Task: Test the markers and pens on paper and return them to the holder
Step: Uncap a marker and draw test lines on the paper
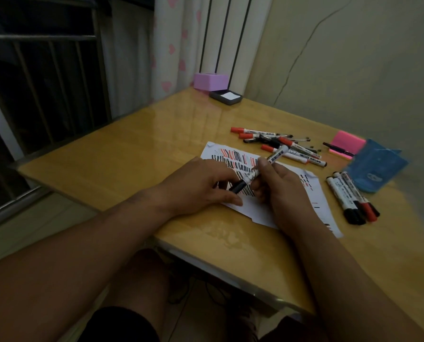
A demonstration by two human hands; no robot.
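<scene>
Desk (122,154): yellow wood with a glossy top, set against a window with bars on the left and a pale wall on the right.

Paper (255,208): white sheet lying flat near the front middle of the desk, covered with rows of red and black test strokes; both hands rest over it.

Holder (376,166): blue, at the right side of the desk, well apart from the hands; whether it stands or lies tipped cannot be told.

Sticky notes (346,144): pink pad just behind the holder, a dark pen lying across it.

Box (209,81): lilac, at the far corner, with a dark tray (225,97) just in front of it.

Loose pile of markers (280,144): red- and black-capped, scattered beyond the paper's far edge.

Row of markers (351,197): several lying side by side to the right of the paper, in front of the holder.

Left hand (198,186): palm down on the paper, fingers closed around the black cap end of the held marker.

Right hand (282,191): gripping the white barrel of the same marker.

Held marker (258,169): white body, black cap, slanted above the paper between the two hands.
</scene>
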